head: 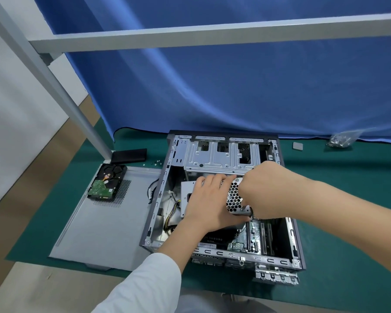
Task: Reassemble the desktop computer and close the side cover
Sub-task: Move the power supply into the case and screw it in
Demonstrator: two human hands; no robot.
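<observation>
A hard drive (106,182) lies on the detached side cover (104,218), left of the open computer case (221,199). Your left hand (209,199) lies flat, fingers straight, on the power supply (234,197) inside the case; your right hand (264,188) grips its honeycomb-grilled end.

1. The power supply (234,197) shows only its honeycomb grille and a grey corner; both hands cover the rest.
2. The right hand (261,190) hides its own fingertips behind the unit.
3. The plastic bag (342,138) by the blue curtain (235,86) holds small metal bits, too tiny to identify.
4. The motherboard (239,241) lies partly under the left forearm.
</observation>
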